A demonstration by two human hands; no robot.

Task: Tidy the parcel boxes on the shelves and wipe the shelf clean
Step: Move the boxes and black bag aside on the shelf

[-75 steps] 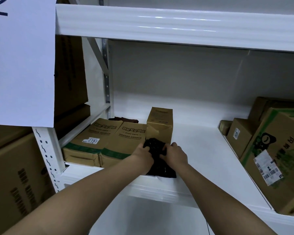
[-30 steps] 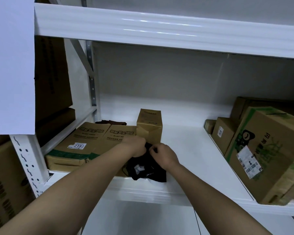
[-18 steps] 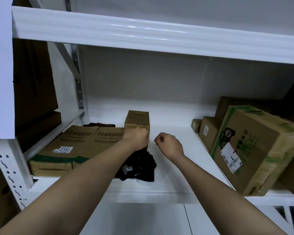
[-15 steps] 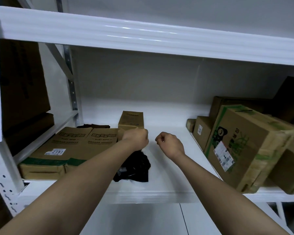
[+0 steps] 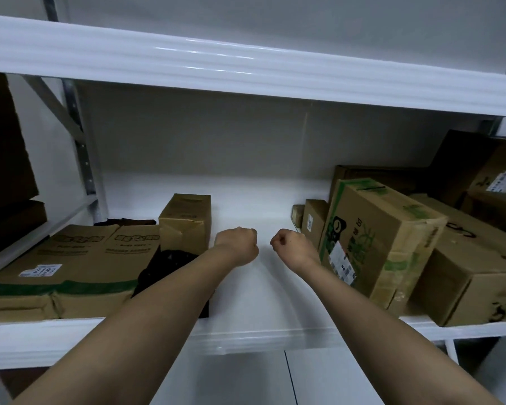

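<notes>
Since half a second ago the left hand [image 5: 236, 246] has let go of the black cloth [image 5: 170, 273] and lifted off it, and both hands now hover side by side over the bare middle of the white shelf [image 5: 254, 290]. The left hand's fingers are curled into a fist with nothing in them, and the right hand [image 5: 293, 247] is fisted the same way, holding nothing. The cloth lies crumpled at the shelf's front edge, partly hidden under the left forearm, against the foot of the small upright box [image 5: 186, 222]. Left of it, two flat boxes [image 5: 79, 270] with green bands lie side by side; a white sticker [image 5: 40, 270] on the nearer-left one reads "2193", and the printed characters on their tops are too blurred to read. On the right, the green-printed box [image 5: 374, 238] leans tilted, carrying a barcode label [image 5: 340, 263] that cannot be read, with a small box [image 5: 313, 222] bearing a white sticker just behind it and plain brown boxes [image 5: 465, 276] further right. All boxes are closed, so their contents cannot be seen.
</notes>
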